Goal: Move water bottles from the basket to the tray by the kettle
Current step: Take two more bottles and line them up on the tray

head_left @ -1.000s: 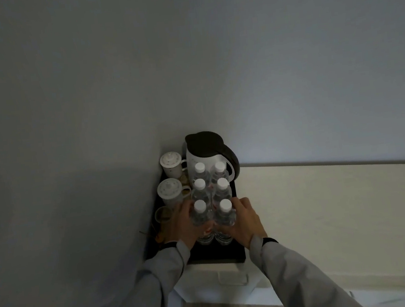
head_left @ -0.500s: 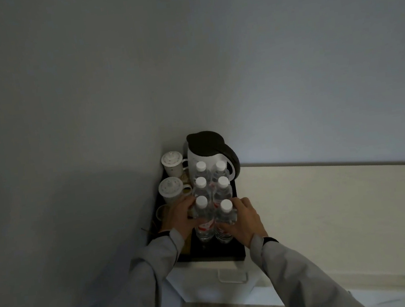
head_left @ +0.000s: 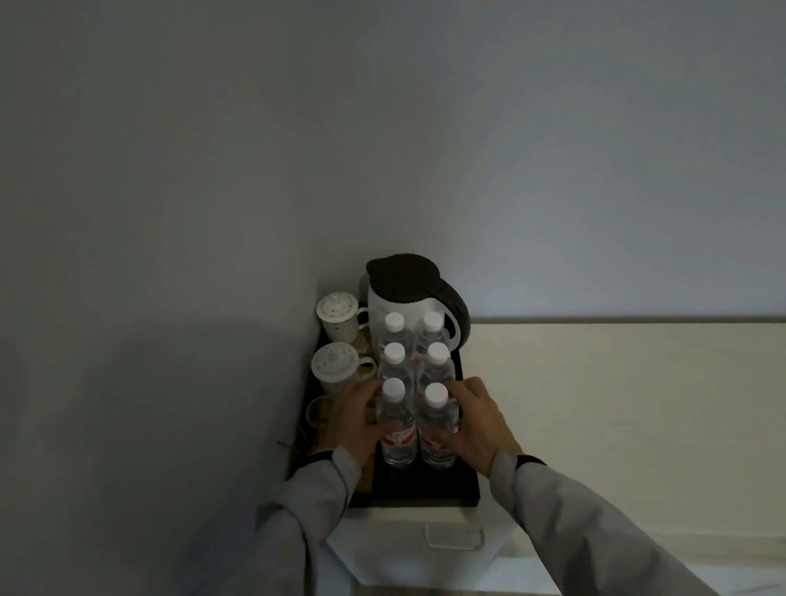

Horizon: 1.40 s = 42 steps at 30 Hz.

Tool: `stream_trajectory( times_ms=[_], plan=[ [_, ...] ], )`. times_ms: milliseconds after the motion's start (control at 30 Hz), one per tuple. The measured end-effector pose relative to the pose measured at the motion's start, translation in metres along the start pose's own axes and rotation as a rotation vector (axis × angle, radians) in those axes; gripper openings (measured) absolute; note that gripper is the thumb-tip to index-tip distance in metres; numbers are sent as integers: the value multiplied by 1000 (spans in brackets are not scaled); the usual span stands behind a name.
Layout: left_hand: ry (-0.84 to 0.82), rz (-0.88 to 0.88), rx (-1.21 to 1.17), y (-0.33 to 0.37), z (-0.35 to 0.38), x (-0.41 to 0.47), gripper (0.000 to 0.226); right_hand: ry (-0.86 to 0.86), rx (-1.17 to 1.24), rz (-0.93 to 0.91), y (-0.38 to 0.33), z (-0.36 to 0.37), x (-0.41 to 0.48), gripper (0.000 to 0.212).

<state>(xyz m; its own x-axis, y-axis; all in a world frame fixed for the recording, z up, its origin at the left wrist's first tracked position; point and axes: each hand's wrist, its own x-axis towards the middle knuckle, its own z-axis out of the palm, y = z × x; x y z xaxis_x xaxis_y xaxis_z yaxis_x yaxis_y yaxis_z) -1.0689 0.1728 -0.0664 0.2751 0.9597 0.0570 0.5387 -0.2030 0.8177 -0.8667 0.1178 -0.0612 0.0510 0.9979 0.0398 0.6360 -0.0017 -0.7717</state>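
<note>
The room is dim. In the corner a black tray (head_left: 418,493) sits on a small white stand (head_left: 419,547). At the back of the tray is a white kettle (head_left: 406,306) with a dark lid.

Six bottles (head_left: 417,373) stand on the tray in front of the kettle. They are upright, in two rows of three, close together. All have white caps. The two front ones have red labels.

The left hand (head_left: 354,422) is on the left side of the front left bottle (head_left: 397,427). Its fingers are curled around the bottle and touch it. The right hand (head_left: 481,422) is on the right side of the front right bottle (head_left: 438,432). Its fingers wrap around that bottle too. Both bottles stand with their bottoms on the tray, side by side and touching. Both arms have grey sleeves (head_left: 599,534).

To the left of the bottles are two white cups with lids. The far cup (head_left: 338,316) is just beside the kettle. The near cup (head_left: 338,372) is just beside the middle left bottle. A small brown bowl (head_left: 318,411) is near the left hand, partly hidden by it.

To the right is a long pale counter (head_left: 661,394) against the wall.
</note>
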Motion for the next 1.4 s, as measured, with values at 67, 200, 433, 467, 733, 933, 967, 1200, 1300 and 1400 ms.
stream_trajectory(
  times_ms=[67,200,433,467,733,933,967,1200,1300,1400],
  plan=[
    [1,4,34,-1,-2,0,62,-19,54,-9,3,-1,2,57],
    [-11,23,37,2,0,-1,65,-47,35,39,10,-3,5,61],
    [-24,7,47,3,-1,-2,67,-48,57,24,7,-3,9,53],
    [-24,0,45,3,-1,-2,67,-50,61,17,6,-4,10,53],
    [-42,-19,17,0,2,0,68,-57,91,-28,10,-7,6,56],
    [-38,-31,20,0,1,-1,68,-1,142,39,7,-7,2,59],
    [-34,-35,25,1,1,-2,68,0,146,52,7,-7,1,60],
    [0,-56,-22,2,5,-3,70,0,126,90,0,-2,-1,59],
    [-26,-59,-27,0,3,1,70,2,128,99,-2,0,-1,57],
    [-36,-57,-35,-3,2,3,70,17,145,108,-2,2,-3,55]
  ],
)
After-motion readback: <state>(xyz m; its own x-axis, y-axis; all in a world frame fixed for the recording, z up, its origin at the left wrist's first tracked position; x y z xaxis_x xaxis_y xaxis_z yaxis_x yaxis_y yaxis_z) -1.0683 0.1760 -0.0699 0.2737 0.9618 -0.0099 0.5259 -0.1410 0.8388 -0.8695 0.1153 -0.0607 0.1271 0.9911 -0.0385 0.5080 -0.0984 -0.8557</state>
